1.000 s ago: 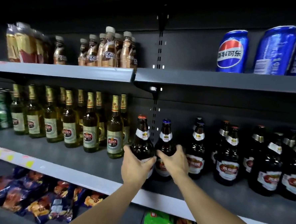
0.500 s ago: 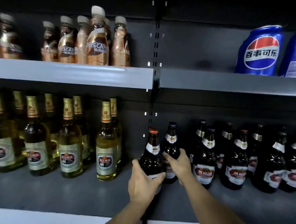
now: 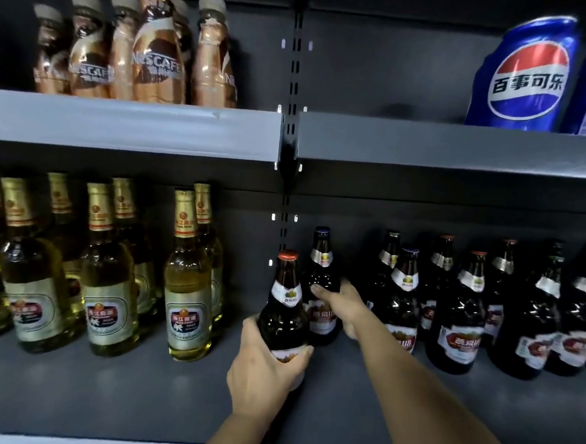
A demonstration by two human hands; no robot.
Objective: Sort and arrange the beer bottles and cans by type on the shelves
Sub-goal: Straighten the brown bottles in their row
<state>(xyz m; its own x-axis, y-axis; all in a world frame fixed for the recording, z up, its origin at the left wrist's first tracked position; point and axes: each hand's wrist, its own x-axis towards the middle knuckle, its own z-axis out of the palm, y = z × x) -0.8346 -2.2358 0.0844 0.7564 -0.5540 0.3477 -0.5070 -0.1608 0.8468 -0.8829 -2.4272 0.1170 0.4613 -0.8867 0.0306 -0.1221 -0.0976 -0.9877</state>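
My left hand (image 3: 263, 369) grips the lower body of a dark brown beer bottle with a red cap (image 3: 285, 303), upright over the middle shelf (image 3: 120, 393). Just behind it, my right hand (image 3: 343, 305) holds a second dark bottle with a blue cap (image 3: 321, 258), fingers wrapped round its body. A group of several dark brown bottles (image 3: 464, 311) fills the shelf to the right. Several clear bottles of pale beer with gold foil necks (image 3: 186, 284) stand to the left.
The upper shelf (image 3: 129, 126) carries brown Nescafe coffee bottles (image 3: 158, 49) on the left and blue Pepsi cans (image 3: 525, 74) on the right. A slotted black upright (image 3: 294, 84) divides the two bays. Bare shelf lies in front of the bottles.
The view has moved closer to the shelf. My right hand has pushed the blue-capped bottle further back, while my left hand has kept the red-capped bottle nearer the front.
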